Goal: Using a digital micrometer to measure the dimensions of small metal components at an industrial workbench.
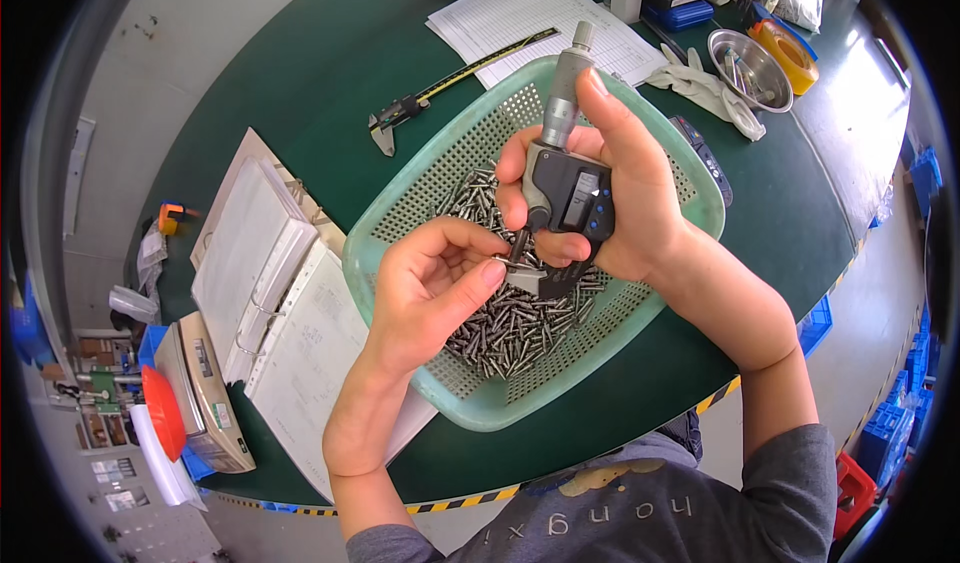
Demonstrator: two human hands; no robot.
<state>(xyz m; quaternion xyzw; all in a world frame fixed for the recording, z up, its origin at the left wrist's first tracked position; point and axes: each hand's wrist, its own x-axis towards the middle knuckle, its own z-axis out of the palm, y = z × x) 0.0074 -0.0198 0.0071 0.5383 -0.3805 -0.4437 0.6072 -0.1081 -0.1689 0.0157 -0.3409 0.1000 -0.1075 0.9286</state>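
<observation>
micrometer (546,178) with a small display (582,199) is gripped in the right hand (640,188), fingers curled round its frame and thumb raised beside the thimble (561,118); the left hand (425,288) is narrowed to a pinch at the measuring gap, thumb and forefinger on what looks like a slim metal part (514,263); whether both measuring faces touch it, i cannot tell; the part sits above a green basket (478,415) on the worktop (290,83), over a heap of metal pins (520,335); the step in hand appears to be gauging this one piece; the next move seems to call for holding it square between the faces, a gentle turn of the thimble, then a look at the display
</observation>
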